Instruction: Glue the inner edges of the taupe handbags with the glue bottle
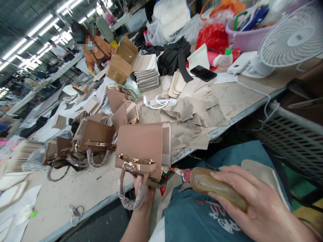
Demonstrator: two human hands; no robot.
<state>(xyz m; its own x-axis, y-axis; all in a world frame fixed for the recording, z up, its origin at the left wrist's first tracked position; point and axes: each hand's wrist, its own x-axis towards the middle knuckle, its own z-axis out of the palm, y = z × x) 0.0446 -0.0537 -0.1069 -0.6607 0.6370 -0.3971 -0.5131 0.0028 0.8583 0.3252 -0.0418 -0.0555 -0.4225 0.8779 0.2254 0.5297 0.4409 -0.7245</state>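
Near the table edge, my left hand [145, 192] is closed under a tan handbag [141, 143], which is tilted with its base up and its handle hanging down. Clear plastic film wraps that handle [133, 198], and gold hardware [131, 165] shows on the flap. My left fingers are partly hidden behind the bag. My right hand [259, 198] is wrapped round a yellowish squeeze bottle [214, 186], held over my teal apron [189, 215]. Its reddish, stained nozzle [180, 173] points left at the bag's lower right side; I cannot tell whether they touch.
Several brown handbags [97, 137] lie to the left on the table. Behind are stacked panels [146, 72], a cardboard box [122, 64], black straps [175, 55] and a phone [203, 73]. A white fan [292, 37] and plastic crate [290, 134] stand at right. A co-worker [99, 50] is farther back.
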